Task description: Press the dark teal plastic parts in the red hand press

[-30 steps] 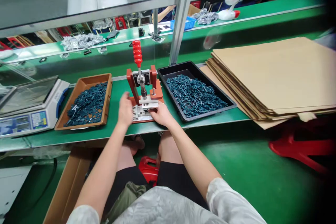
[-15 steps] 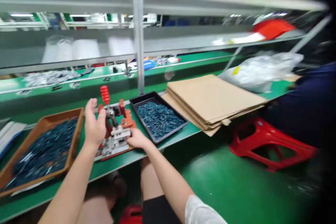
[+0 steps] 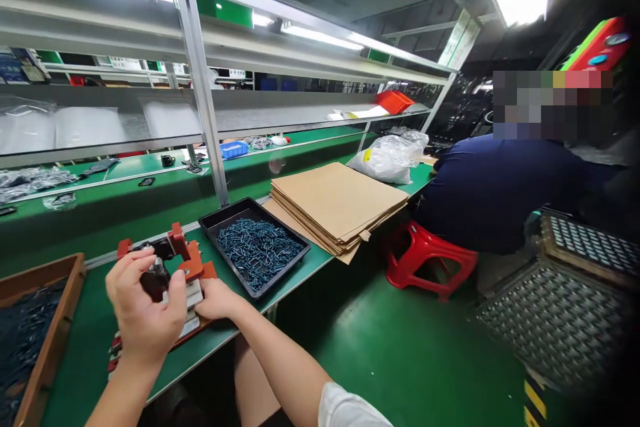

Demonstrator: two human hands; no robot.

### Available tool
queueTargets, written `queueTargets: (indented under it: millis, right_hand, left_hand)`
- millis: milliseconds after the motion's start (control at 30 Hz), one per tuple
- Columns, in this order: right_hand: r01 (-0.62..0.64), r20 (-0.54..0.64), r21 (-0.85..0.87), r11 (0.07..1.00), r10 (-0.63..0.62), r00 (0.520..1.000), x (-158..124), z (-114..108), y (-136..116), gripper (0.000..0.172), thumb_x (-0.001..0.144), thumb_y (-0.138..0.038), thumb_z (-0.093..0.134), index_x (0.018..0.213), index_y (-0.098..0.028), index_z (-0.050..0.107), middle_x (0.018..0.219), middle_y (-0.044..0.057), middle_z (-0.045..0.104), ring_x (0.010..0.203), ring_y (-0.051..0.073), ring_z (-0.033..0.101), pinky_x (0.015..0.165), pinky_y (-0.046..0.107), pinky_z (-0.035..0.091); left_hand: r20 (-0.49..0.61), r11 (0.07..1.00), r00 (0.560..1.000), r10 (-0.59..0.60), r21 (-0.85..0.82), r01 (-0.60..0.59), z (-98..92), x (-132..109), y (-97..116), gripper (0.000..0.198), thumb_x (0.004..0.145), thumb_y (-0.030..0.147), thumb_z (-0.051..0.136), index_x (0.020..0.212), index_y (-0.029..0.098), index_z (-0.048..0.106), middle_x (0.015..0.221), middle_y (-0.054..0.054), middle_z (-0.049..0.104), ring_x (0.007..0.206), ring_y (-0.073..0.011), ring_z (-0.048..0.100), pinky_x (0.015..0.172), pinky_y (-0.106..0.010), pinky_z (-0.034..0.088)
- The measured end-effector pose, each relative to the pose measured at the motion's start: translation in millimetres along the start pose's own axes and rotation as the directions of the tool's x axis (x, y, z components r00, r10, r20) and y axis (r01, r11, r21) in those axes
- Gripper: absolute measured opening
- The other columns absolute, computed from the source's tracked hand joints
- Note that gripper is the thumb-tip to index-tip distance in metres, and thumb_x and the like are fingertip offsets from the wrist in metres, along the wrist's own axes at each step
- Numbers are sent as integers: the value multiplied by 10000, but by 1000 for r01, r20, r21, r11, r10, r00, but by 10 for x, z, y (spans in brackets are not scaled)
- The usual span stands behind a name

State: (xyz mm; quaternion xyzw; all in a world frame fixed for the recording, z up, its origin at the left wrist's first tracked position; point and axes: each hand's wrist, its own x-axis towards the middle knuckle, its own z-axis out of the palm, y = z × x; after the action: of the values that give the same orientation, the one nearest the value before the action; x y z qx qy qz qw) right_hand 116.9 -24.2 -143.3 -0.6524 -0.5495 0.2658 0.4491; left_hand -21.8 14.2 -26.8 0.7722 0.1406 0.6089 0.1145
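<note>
On the green bench stands a hand-lever clamp fixture (image 3: 193, 265) with red-orange brackets and light metal blocks. My left hand (image 3: 145, 310) is at its near left, fingers and thumb apart and curved around the dark metal linkage. The red ridged handle is out of sight, with my hand covering that area. At the fixture's right side my right hand (image 3: 216, 299) is closed against the metal block, its fingertips hidden. Beside it, a black tray (image 3: 206, 227) holds many small dark blue-green parts (image 3: 257, 250). A brown tray (image 3: 75, 280) at the left holds similar dark pieces.
Stacked cardboard sheets (image 3: 340, 200) lie right of the black tray, with clear plastic bags (image 3: 390, 157) beyond. A metal post (image 3: 200, 93) rises behind the bench to shelves. A co-worker in a dark blue top (image 3: 500, 187) sits near a red stool (image 3: 430, 257).
The view has swung right and tilted up, bringing the co-worker into fuller view. My left hand has moved over the lever, and the red handle no longer shows. My right hand stays at the fixture.
</note>
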Motion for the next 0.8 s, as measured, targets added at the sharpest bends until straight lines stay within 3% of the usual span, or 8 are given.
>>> queueTargets:
  millis: [67,133,267,333,400,500,667,800]
  right_hand:
    - [16,-2,11,1000,-16,1000,-13,32,13,349,677,-70,611,967,-216,735,981,-11,779,908,197,687,831,258,522]
    - [37,-22,46,998,-36,999,-53,84,21,360,698,-64,572,981,-211,738,1024,-1,781,970,204,696,897,287,530]
    - [55,-131,39,998,-49,990,-98,194,83,359,785,-144,538,1086,-191,729,1113,71,763,1047,240,689,1004,399,522]
    - [114,-168,-18,993,-115,979,-94,235,115,363,803,-201,551,1119,-186,728,1174,101,735,1121,264,664,1049,440,500]
    - [167,-150,-50,985,-173,973,-99,262,130,374,823,-241,543,1143,-197,732,1183,104,727,1149,272,655,1064,453,494]
    - [198,-122,-80,977,-207,971,-121,289,145,398,847,-276,527,1185,-204,723,1147,101,741,1126,278,675,1048,461,513]
    - [223,-103,-198,955,-246,964,-114,355,261,356,852,-346,536,1108,-213,743,1111,124,753,1098,321,693,1022,518,529]
    - [181,-65,-240,954,-202,977,-56,390,367,379,859,-391,523,1105,-199,738,1112,141,758,1058,320,710,997,507,544]
  left_hand:
    - [-34,986,992,124,117,-119,52,165,-25,503,777,255,725,1226,218,500,1158,-140,587,1158,-340,593,1008,-544,512]
    - [0,973,992,124,197,-122,114,404,-43,484,820,261,685,1260,201,493,1104,-131,620,1060,-308,633,957,-510,530]
    - [144,968,965,-221,156,198,170,862,-166,470,921,320,571,1367,198,490,1084,-111,683,1015,-258,672,964,-460,538]
    - [200,970,951,-237,107,219,109,874,-282,567,962,382,526,1484,198,406,1241,-140,671,1156,-268,646,1039,-471,508]
    - [191,974,959,-210,122,189,-13,638,-417,644,988,435,485,1562,196,319,1446,-171,572,1352,-294,537,1155,-516,416]
    - [140,932,940,-312,236,274,-251,-64,-681,652,958,425,530,1540,166,391,1526,-191,511,1444,-328,449,1234,-573,292]
    - [402,794,686,-607,283,537,-535,-1101,-1045,421,854,384,661,1222,186,712,1283,-165,710,1218,-336,637,1117,-513,460]
    - [311,704,636,-706,221,674,-518,-1300,-1045,340,919,388,588,1135,181,748,1225,-149,744,1188,-306,655,1105,-471,467]
